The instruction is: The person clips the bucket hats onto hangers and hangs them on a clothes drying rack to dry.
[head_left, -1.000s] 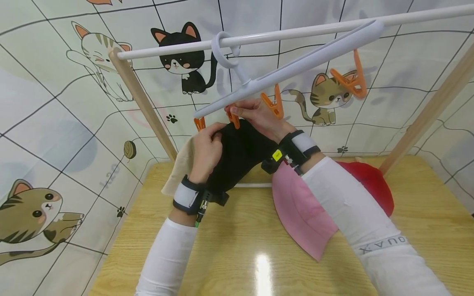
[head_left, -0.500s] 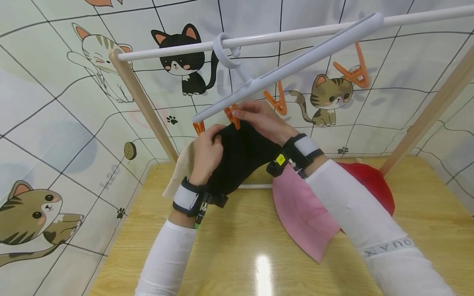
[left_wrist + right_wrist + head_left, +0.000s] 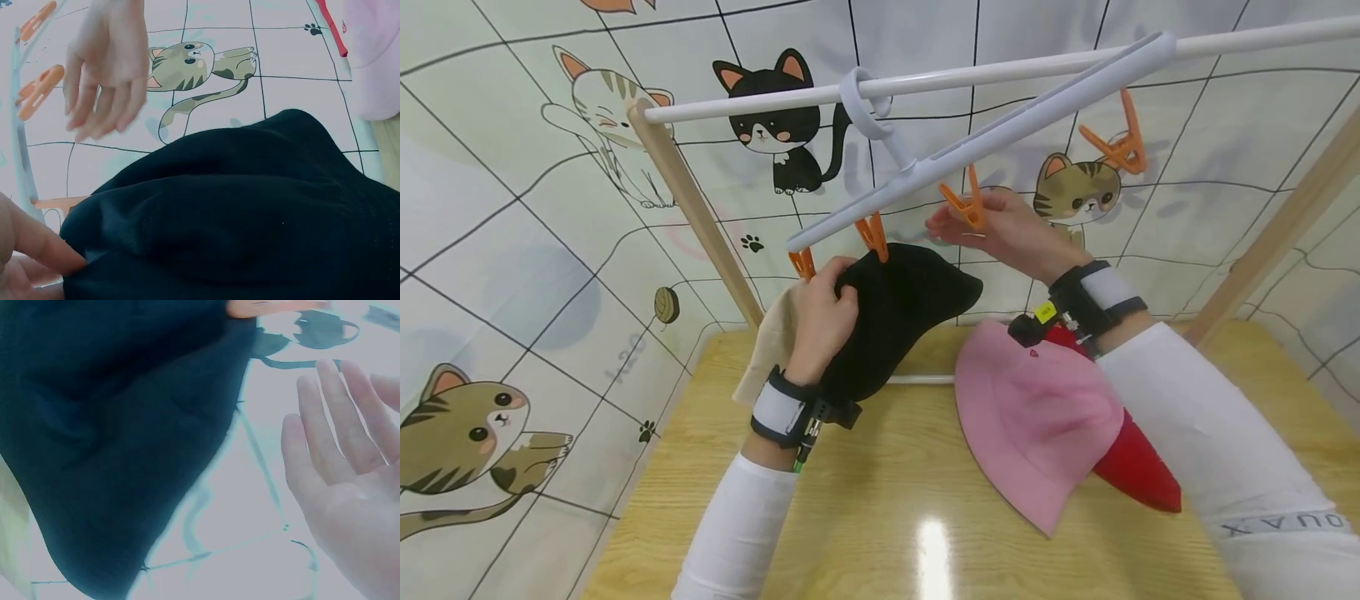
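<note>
A black cloth hat [image 3: 910, 300] hangs from an orange clothespin [image 3: 872, 237] under the grey-white hanger [image 3: 992, 137]. My left hand [image 3: 822, 321] pinches the hat's left edge between thumb and fingers; the left wrist view shows this pinch on the black fabric [image 3: 219, 212]. My right hand [image 3: 1022, 236] is off to the right, its fingers extended and holding nothing, close behind another orange clothespin [image 3: 966, 204]. In the right wrist view the spread fingers [image 3: 337, 431] are apart from the hat. Behind my left hand a beige hat [image 3: 767, 350] hangs below the leftmost clothespin [image 3: 802, 263], partly hidden.
The hanger hooks over a white rod [image 3: 970, 77] between wooden posts [image 3: 692, 208]. One more orange clothespin [image 3: 1122, 146] hangs at the hanger's right end. A pink bucket hat [image 3: 1030, 425] and a red hat [image 3: 1138, 467] lie on the wooden table [image 3: 820, 517].
My right hand has let go of the clothespin at the black hat and moved right, its fingers straightened. The left hand keeps its pinch on the hat.
</note>
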The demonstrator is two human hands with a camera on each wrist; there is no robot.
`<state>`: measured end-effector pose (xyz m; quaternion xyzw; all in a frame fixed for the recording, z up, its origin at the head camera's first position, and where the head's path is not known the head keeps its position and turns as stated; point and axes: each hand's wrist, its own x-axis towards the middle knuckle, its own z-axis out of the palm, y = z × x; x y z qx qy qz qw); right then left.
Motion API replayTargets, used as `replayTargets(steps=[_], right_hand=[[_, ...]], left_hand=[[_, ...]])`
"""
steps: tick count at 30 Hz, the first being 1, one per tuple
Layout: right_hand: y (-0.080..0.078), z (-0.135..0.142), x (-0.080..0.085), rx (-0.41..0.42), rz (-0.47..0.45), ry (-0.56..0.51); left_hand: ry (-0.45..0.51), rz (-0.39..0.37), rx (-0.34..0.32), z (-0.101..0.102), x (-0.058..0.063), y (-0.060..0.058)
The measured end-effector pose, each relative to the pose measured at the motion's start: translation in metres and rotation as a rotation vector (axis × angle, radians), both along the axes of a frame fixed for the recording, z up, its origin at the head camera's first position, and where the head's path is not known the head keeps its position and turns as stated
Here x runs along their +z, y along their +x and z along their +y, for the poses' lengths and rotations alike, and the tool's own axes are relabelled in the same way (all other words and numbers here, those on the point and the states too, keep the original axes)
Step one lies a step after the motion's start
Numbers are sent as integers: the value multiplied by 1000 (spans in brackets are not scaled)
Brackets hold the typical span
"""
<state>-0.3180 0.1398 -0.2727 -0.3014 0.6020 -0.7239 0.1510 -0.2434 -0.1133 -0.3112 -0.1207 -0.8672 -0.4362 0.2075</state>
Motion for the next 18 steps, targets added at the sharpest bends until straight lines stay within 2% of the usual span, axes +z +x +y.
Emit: replayTargets(steps=[6, 10, 15, 18], right_hand=[[6, 20, 17, 58, -28, -77], [8, 22, 25, 89, 6, -53], [10, 18, 32, 128, 16, -50], [10, 17, 35, 166, -2, -73]], left_hand=[[78, 0, -29, -2, 1, 6], [104, 24, -26, -2, 7, 12], [88, 88, -21, 0, 17, 21], [78, 146, -48, 4, 20, 27]])
